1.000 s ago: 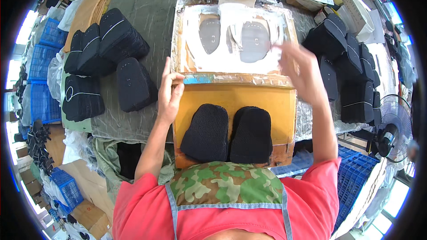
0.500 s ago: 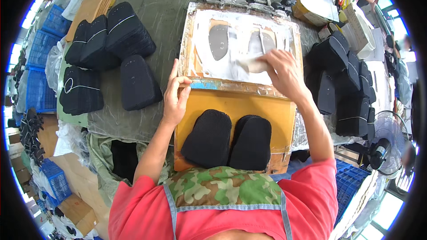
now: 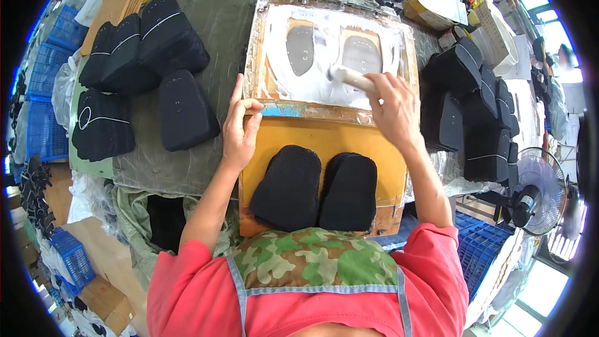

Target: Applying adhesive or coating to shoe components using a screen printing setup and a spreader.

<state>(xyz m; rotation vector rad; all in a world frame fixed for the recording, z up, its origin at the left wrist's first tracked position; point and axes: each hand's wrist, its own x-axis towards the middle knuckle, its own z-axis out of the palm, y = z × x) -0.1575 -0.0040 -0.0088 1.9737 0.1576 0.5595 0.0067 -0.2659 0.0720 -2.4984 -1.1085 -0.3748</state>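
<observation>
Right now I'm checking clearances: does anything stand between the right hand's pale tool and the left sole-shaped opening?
No solid obstacle shows; only white coating lies between the pale tool in the right hand and the left opening.

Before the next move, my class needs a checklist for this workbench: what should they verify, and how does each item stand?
1. Right grip closed on the pale tool: ok, fingers wrapped around its handle.
2. Left grip at the frame: ok, fingers at its near left corner.
3. Both sole-shaped windows visible: ok, with white paste around them.
4. Black pads clear of the frame: ok, side by side nearer the person on the yellow board.
5. Frame rim free of smears: not ok, whitish marks show.
6. Frame flat underneath: cannot tell, underside hidden.
</observation>
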